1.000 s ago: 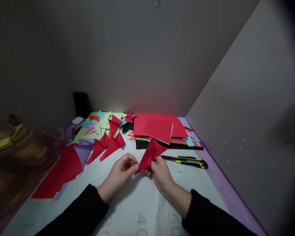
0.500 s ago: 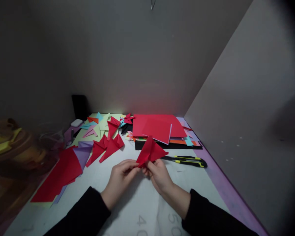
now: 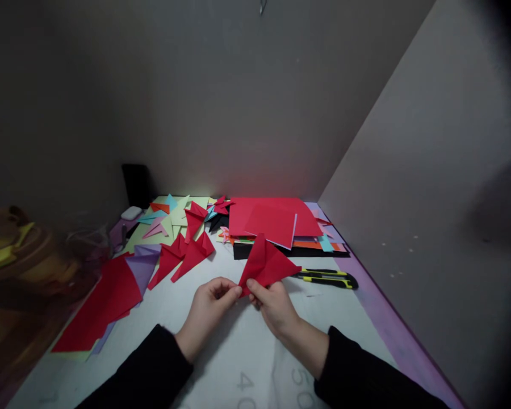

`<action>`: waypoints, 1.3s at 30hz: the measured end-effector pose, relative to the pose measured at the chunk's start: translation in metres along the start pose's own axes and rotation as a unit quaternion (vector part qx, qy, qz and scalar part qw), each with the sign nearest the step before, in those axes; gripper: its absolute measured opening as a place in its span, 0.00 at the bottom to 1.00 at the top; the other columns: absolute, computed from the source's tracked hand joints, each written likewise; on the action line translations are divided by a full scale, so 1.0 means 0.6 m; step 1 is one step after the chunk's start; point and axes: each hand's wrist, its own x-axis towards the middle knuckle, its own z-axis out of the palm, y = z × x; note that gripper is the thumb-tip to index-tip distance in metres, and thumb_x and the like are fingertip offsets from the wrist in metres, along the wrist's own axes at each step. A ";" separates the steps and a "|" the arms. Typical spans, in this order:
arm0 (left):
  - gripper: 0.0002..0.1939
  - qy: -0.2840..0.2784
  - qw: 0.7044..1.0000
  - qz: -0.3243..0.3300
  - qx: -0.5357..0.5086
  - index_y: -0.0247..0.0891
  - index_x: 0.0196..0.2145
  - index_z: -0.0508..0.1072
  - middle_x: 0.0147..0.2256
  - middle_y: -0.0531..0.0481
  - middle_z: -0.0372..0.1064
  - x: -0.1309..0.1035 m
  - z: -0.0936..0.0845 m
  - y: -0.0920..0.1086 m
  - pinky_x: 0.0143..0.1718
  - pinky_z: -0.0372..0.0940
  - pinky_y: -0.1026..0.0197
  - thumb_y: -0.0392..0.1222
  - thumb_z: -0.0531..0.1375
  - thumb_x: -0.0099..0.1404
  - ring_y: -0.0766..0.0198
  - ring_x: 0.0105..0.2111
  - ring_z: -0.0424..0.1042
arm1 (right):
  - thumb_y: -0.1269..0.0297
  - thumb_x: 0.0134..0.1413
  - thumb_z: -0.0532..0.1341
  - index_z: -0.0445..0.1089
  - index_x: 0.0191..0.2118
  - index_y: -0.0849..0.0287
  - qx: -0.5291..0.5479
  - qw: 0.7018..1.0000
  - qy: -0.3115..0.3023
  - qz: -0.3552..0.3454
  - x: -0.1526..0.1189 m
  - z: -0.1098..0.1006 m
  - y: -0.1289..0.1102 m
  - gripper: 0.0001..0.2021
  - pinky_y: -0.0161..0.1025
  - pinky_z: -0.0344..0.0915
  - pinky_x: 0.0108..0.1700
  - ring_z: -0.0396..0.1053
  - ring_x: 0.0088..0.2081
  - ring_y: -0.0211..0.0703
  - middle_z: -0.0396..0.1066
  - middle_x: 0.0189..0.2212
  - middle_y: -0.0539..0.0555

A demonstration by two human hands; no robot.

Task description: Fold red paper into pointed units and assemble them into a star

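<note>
A folded red paper piece (image 3: 266, 264) stands up between my two hands over the white mat (image 3: 234, 363). My left hand (image 3: 208, 309) pinches its lower tip from the left. My right hand (image 3: 275, 307) pinches the same tip from the right, fingers under the fold. Both sleeves are black. The piece is triangular, with its wide end pointing away from me.
Two folded red pieces (image 3: 187, 255) lie left of centre. A stack of red sheets (image 3: 272, 221) sits on coloured paper at the back. A black and yellow utility knife (image 3: 327, 278) lies right of my hands. A big red sheet (image 3: 106, 295) lies far left. Walls close the back and right.
The red piece has turned in my fingers and spread wider, now covering the knife's left end. My hands stayed close together at its lower tip.
</note>
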 end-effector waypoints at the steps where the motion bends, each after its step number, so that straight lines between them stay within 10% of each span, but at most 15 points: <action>1: 0.12 0.000 1.000 -0.002 0.002 0.33 0.27 0.73 0.24 0.49 0.72 0.000 -0.001 0.000 0.28 0.60 0.65 0.47 0.63 0.57 0.65 0.25 0.68 | 0.54 0.40 0.69 0.66 0.18 0.61 0.003 1.000 -0.003 -0.001 -0.001 0.000 -0.001 0.17 0.33 0.50 0.22 0.56 0.17 0.32 0.63 0.14 0.48; 24: 0.14 -0.001 0.997 -0.043 -0.063 0.34 0.32 0.71 0.24 0.51 0.73 -0.011 0.015 -0.002 0.26 0.61 0.67 0.43 0.67 0.51 0.68 0.23 0.68 | 0.58 0.31 0.72 0.61 0.17 0.59 0.072 0.991 0.100 -0.058 0.014 -0.006 -0.063 0.19 0.32 0.48 0.19 0.52 0.16 0.31 0.58 0.12 0.44; 39: 0.10 -0.083 0.996 -0.018 0.026 0.35 0.27 0.77 0.24 0.50 0.72 -0.009 0.000 0.025 0.27 0.60 0.65 0.46 0.63 0.55 0.66 0.24 0.66 | 0.57 0.32 0.73 0.65 0.20 0.62 0.023 0.994 -0.078 0.073 0.002 -0.015 -0.051 0.18 0.29 0.46 0.15 0.54 0.13 0.29 0.61 0.11 0.45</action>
